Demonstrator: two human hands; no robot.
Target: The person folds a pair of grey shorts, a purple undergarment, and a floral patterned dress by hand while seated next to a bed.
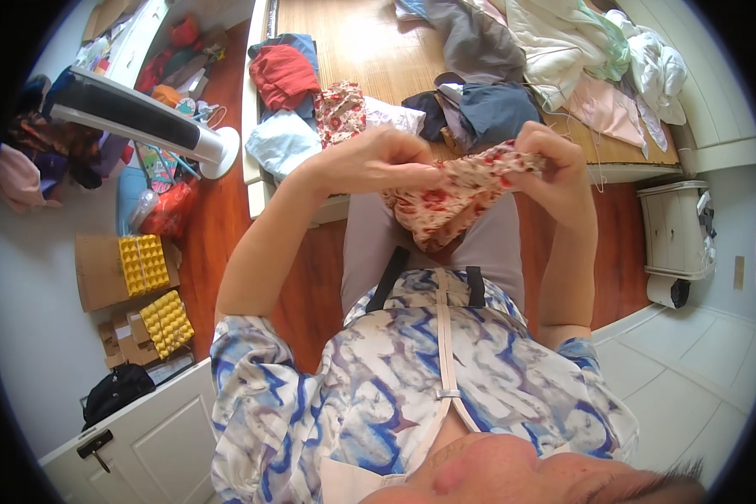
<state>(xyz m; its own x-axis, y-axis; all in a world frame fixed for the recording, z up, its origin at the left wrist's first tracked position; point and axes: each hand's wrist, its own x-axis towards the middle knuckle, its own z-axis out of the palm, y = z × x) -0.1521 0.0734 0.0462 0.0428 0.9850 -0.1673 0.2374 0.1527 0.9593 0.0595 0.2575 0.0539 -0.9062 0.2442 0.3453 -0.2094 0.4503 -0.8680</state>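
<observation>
Between my two hands a floral cloth [445, 202], cream with red flowers, is held up over my lap. My left hand [386, 160] pinches its left end, thumb against curled fingers. At the upper right end, my right hand [554, 164] grips it the same way. The middle of the cloth sags and hangs below the hands. What kind of garment it is cannot be made out. Just past my left hand, a similar floral piece [340, 113] lies folded on the wooden bed board [370, 50].
On the board lie a red folded garment [286, 76], a light blue one [283, 144], dark blue clothes [500, 113] and a cream quilt [546, 42]. A tower fan [143, 113] stands left, above yellow egg trays [143, 265]. A white bin [679, 227] is at right.
</observation>
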